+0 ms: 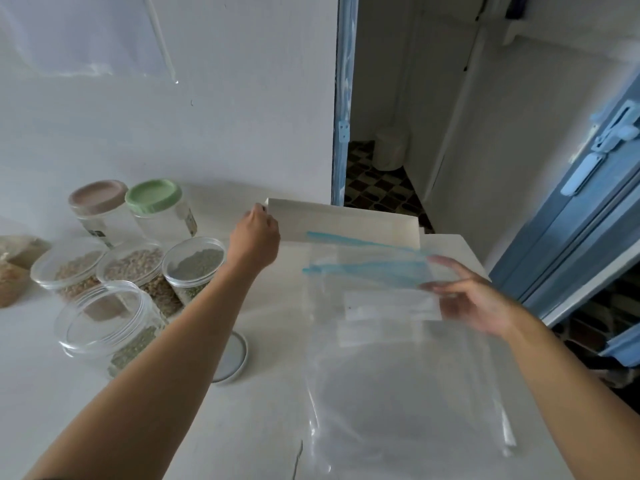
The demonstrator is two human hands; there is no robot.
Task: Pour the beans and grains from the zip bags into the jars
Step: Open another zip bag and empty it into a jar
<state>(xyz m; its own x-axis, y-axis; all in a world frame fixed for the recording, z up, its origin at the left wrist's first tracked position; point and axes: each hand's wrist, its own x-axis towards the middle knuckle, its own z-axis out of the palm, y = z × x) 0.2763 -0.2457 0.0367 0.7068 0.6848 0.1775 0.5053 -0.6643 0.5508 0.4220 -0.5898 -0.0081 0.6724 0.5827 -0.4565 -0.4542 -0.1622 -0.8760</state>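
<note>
An empty clear zip bag [398,375] with a blue zip strip hangs over the right side of the white table [242,427]. My right hand [474,299] pinches it near the zip, the fingers showing through the plastic. My left hand [256,233] grips the left end of a flat white box [346,221] at the table's back. Several open jars stand at the left: two with brown grains [71,268] [135,263], one with green beans [194,263], and a nearer one with some green beans [107,327]. Two lidded jars, pink [98,199] and green [154,197], stand behind them.
A round white lid [232,358] lies on the table beneath my left forearm. A bag of tan grain [14,268] sits at the far left edge. A blue door frame [343,133] and an open blue door [588,209] border the table's right side.
</note>
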